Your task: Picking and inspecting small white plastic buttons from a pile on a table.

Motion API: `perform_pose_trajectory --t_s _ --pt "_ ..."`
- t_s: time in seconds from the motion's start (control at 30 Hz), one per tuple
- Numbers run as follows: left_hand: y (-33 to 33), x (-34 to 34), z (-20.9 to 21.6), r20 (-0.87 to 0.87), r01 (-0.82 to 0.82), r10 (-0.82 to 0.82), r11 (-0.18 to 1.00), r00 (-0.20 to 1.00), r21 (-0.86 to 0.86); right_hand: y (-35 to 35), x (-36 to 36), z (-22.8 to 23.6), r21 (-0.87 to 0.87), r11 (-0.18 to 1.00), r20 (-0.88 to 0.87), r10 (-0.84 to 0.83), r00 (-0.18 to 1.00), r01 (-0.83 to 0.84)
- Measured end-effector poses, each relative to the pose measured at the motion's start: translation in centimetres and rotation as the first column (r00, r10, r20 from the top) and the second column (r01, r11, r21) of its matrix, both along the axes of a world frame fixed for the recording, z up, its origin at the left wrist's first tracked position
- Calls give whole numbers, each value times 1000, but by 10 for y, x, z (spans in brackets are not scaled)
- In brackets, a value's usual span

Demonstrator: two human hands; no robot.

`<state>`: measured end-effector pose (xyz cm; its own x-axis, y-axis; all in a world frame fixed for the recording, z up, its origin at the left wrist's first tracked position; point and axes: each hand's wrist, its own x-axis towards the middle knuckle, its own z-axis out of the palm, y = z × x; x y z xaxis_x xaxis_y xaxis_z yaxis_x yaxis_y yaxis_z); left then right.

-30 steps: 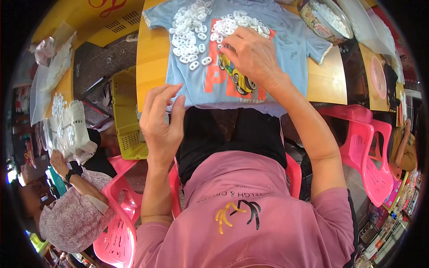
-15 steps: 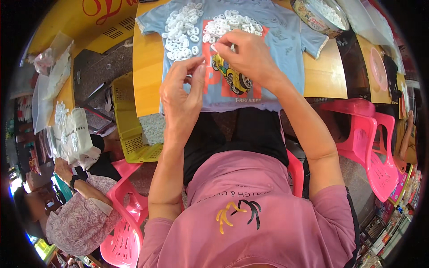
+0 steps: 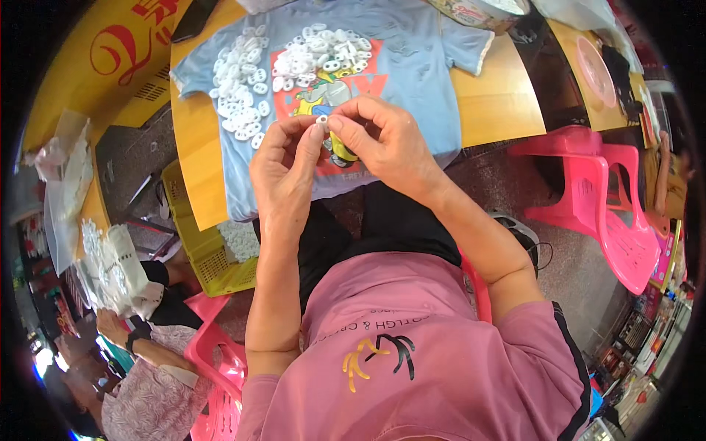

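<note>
White piece (image 3: 322, 120), one unit, located between 11 and 12 o'clock from the middle of the view, above the near part of a blue T-shirt (image 3: 423, 95). Writing: red lettering on a yellow panel (image 3: 121, 55) at 10 o'clock; pale lettering at the T-shirt's hem side, partly covered by the right hand (image 3: 379, 140); dark lettering arched over a yellow-and-black emblem (image 3: 379, 360) on the wearer's pink top (image 3: 441, 367), toward 6 o'clock. A tub (image 3: 471, 13) at 1 o'clock carries a printed label.

Condition of piece: small, white, with a dark hole showing; its outline is partly covered by fingers. Grip of the left hand (image 3: 285, 165): thumb and forefinger closed to a pinch on the piece's left side. Grip of the right hand: likewise nearly closed, thumb and forefinger pinching its right side.

Materials: loose white ovals, smooth and plastic-looking, many with two holes, lie in a long heap (image 3: 239, 84) at 11 o'clock and a rounder heap (image 3: 323, 55) near 12. Both rest on the soft, rumpled T-shirt, which is spread over a smooth wood-toned desk (image 3: 500, 95). A yellow crate (image 3: 228, 281) with perforated sides stands between 8 and 9 o'clock.
</note>
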<state>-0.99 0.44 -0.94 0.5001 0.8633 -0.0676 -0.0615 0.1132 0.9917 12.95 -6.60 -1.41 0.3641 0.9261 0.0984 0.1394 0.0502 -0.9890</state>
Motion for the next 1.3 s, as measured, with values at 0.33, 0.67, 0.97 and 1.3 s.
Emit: perform_pose_trajectory --t_s 0.33,0.67,0.97,1.3 --pt "-19 17 5 8 117 -117 993 993 -28 -33 16 2 57 994 134 -98 986 91" --pt "-21 21 -6 -76 162 -165 986 983 -42 -35 85 0 122 981 709 -191 679 149" --pt "-19 20 -6 -89 163 -170 983 981 -83 -12 85 -2 103 994 881 -73 467 -39" --pt "-11 16 -3 -34 142 -150 974 988 -175 -8 90 2 76 996 876 -46 479 -44"
